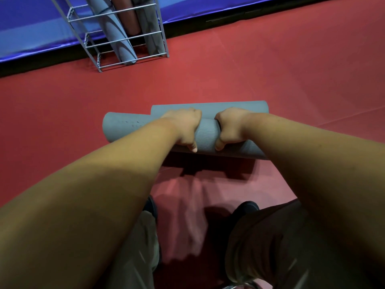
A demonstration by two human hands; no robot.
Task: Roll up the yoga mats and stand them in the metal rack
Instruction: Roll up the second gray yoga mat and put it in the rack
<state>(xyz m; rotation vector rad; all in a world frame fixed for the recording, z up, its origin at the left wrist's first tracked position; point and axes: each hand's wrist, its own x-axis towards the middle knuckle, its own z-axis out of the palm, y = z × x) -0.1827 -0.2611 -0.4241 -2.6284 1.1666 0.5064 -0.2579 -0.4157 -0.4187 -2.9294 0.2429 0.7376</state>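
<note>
1. Bent trousered knees [260,236] sit closest, on the near side of the grey ribbed foam yoga mat roll [207,134], which lies crosswise on the red padded floor [291,69].
2. Left hand [184,128] and right hand [232,127] grip the roll's middle, fingers curled over it, thumbs on its near face.
3. Beyond the roll, well apart, stands the silver wire metal rack [125,38], already holding rolled mats.
4. The roll is probably light, soft and springy: grip it mid-length, squeezing so it cannot unroll.

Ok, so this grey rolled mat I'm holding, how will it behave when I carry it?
Probably light: the left hand and right hand grip the rolled mat near its middle, and the ends barely sag. Its ribbed surface should resist slipping. The layers sit offset at the ends, so it may telescope or loosen unless squeezed.
</note>
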